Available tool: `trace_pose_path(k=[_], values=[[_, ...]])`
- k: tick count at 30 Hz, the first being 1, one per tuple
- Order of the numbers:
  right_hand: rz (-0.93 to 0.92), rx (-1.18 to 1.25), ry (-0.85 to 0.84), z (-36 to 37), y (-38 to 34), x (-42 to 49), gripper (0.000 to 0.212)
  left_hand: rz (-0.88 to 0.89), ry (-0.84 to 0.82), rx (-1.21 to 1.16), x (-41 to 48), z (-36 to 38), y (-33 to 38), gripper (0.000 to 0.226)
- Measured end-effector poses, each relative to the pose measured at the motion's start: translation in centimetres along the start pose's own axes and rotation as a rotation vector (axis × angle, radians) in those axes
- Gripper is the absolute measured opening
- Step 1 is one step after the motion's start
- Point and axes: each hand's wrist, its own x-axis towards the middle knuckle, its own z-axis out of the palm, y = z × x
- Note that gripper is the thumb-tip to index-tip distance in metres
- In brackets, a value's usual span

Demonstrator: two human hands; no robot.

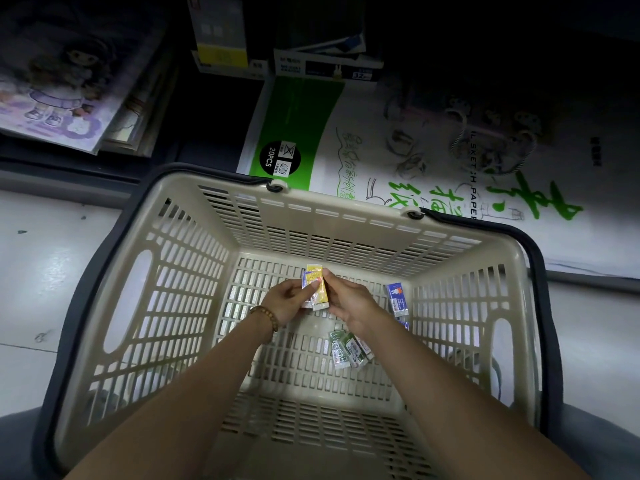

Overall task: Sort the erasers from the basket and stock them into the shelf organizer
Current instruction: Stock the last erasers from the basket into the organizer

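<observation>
I judge that the sorting step is in hand and stocking is not yet begun. Both hands are low inside the basket (450, 258) and come together on one small stack of erasers (317, 285), held a little above the basket bottom. The left hand (287, 303) pinches the stack from its left side and the right hand (349, 303) pinches it from the right, so the two hands are clamped on the same bundle. The top eraser is yellow, and a blue or purple one shows behind it.

Other erasers wait in the basket. The green erasers (346, 348) lie in a loose group on the bottom, just beside the right forearm. A blue eraser (398, 297) leans near the right wall.

For the next move I think one hand must take the whole stack so that the other hand is free to collect the green group. The wrappers look smooth, so the stack may slide apart if the grip is light.

Some things I cannot make out. The shelf organizer is not in view at all. How many erasers are in the stack I cannot count. Under the blue eraser there is another blue piece, mostly hidden by the right arm. The shelf above the sketch paper pack (381, 150) is very dark, and the boxes there are hard to read
</observation>
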Motion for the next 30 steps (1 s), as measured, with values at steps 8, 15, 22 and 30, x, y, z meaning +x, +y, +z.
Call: trace_pose_path(k=[8, 15, 22, 30], values=[[0.008, -0.022, -0.147, -0.9, 0.8, -1.4, 0.032, -0.094, 0.015, -0.249, -0.7, -0.6, 0.0, 0.075], [-0.246, -0.363, 0.256, -1.4, 1.5, 0.7, 0.033, -0.225, 0.052, -0.430, -1.6, -3.9, -0.6, 0.037], [-0.287, -0.640, 0.438, 0.3, 1.7, 2.5, 0.027, -0.260, -0.134, -0.385, -1.9, -5.3, -0.3, 0.024], [-0.212, -0.077, 0.186, -0.5, 0.3, -1.1, 0.022, -0.149, -0.232, -0.516, -2.1, -5.0, 0.5, 0.037]])
